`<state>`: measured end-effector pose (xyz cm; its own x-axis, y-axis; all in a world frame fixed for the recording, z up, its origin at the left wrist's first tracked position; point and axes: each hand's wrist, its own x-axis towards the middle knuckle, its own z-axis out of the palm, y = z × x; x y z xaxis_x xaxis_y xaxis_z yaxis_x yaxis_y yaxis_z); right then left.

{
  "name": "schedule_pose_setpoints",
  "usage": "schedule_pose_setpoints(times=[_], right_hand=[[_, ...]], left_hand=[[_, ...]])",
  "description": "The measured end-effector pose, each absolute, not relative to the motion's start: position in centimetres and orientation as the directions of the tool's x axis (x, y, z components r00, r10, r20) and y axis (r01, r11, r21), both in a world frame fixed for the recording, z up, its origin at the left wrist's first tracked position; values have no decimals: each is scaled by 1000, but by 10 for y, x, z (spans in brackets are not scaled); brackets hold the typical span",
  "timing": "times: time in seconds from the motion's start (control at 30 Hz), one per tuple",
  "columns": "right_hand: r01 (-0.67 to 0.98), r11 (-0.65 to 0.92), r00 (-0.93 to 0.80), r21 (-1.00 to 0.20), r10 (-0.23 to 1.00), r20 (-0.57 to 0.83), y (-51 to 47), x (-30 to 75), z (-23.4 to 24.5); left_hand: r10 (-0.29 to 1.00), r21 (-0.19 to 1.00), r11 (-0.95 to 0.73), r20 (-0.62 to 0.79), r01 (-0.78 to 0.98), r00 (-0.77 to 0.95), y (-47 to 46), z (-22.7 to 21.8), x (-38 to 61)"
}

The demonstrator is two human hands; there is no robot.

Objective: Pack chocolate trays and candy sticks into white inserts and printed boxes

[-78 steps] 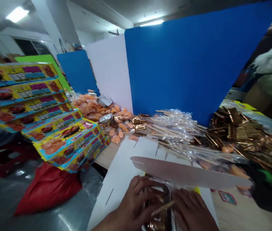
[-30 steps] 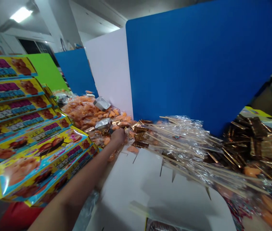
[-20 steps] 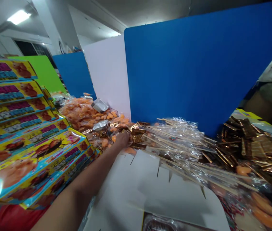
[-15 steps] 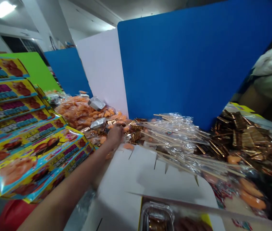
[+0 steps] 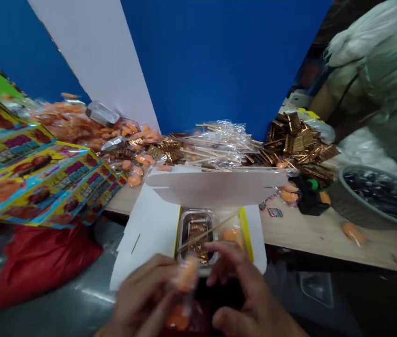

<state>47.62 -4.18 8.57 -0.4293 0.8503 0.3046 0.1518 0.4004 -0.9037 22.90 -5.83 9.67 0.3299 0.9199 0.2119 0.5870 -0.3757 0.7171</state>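
My left hand (image 5: 142,297) is shut on blurred, wrapped orange sweets (image 5: 184,276) just in front of an open white cardboard box (image 5: 142,234). The box has a yellow inner edge, and its raised lid (image 5: 215,187) hides nothing of the inside. In it sits a foil tray (image 5: 195,235) of gold-wrapped pieces, with a wooden stick (image 5: 207,238) lying across it. A single orange sweet (image 5: 231,235) rests beside the tray. My right hand (image 5: 240,285) is open, its fingers spread at the box's near edge, close to the tray.
Behind the box lie heaps of orange sweets (image 5: 79,126), cellophane-wrapped sticks (image 5: 219,145) and gold-wrapped pieces (image 5: 296,140). Printed yellow boxes (image 5: 40,173) stack at left, above a red bag (image 5: 40,267). A co-worker's pale-clothed body (image 5: 377,61) and a grey basket (image 5: 377,196) stand at right.
My arm that reached to the orange heap has come back to the box with orange sweets in hand. The view has tilted down and back, showing the whole box, tray and table edge.
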Motion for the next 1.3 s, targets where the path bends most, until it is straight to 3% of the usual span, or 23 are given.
schedule_pose_setpoints(times=[0.07, 0.1, 0.17, 0.23, 0.33, 0.4, 0.43, 0.53, 0.6, 0.67, 0.77, 0.87, 0.97, 1.03, 1.07, 1.2, 1.3], right_hand=[[96, 429, -409, -898, 839, 357, -42, 480, 86], [97, 475, -336, -875, 843, 420, -37, 486, 84], [182, 586, -170, -789, 810, 562, -22, 504, 76], [344, 652, -211, -676, 755, 621, -7, 521, 66], [530, 664, -518, -528, 746, 418, 3, 535, 52], [564, 667, -591, -486, 738, 327, 1, 536, 44], [563, 665, -566, -490, 743, 358, -1, 536, 41], [549, 580, -206, -601, 791, 576, -9, 536, 32], [536, 504, 43, -677, 784, 619, -12, 534, 31], [559, 528, -43, -640, 788, 614, -11, 530, 33], [581, 629, -440, -517, 777, 450, -2, 520, 38], [585, 615, -586, -529, 771, 249, 11, 513, 42], [566, 622, -634, -541, 748, 197, 21, 512, 43], [519, 658, -660, -546, 714, 233, 22, 513, 42], [511, 668, -648, -541, 713, 268, 20, 514, 41], [720, 520, -346, -459, 843, 412, 8, 510, 31], [788, 463, -315, -406, 870, 379, -1, 503, 26]], left_hand=[[893, 805, -376, 182, 459, 412, -53, 95, 259], [915, 844, -325, 165, 428, 369, -46, 95, 270], [983, 923, -150, 100, 354, 155, -28, 93, 282], [999, 983, 46, -46, 180, -3, -10, 91, 289], [970, 970, 240, -241, -39, -32, 8, 86, 302], [963, 962, 267, -269, -51, -31, 16, 78, 315], [967, 967, 253, -253, -21, -34, 19, 73, 322], [982, 976, 186, -187, 116, -1, 22, 56, 336], [992, 962, 75, -100, 264, 83, 20, 51, 334], [984, 871, -142, 73, 470, 162, 15, 51, 324], [937, 474, -328, 273, 818, 217, 13, 57, 298], [955, 108, -240, 206, 965, 215, 14, 64, 277], [974, -19, -200, 108, 980, 200, 10, 75, 271], [981, 14, -161, 116, 987, 158, 3, 84, 273], [982, 85, -148, 127, 985, 137, -2, 87, 274], [978, 491, -192, 165, 849, 126, -11, 72, 280], [965, 542, -260, 182, 799, 191, -7, 43, 285]])
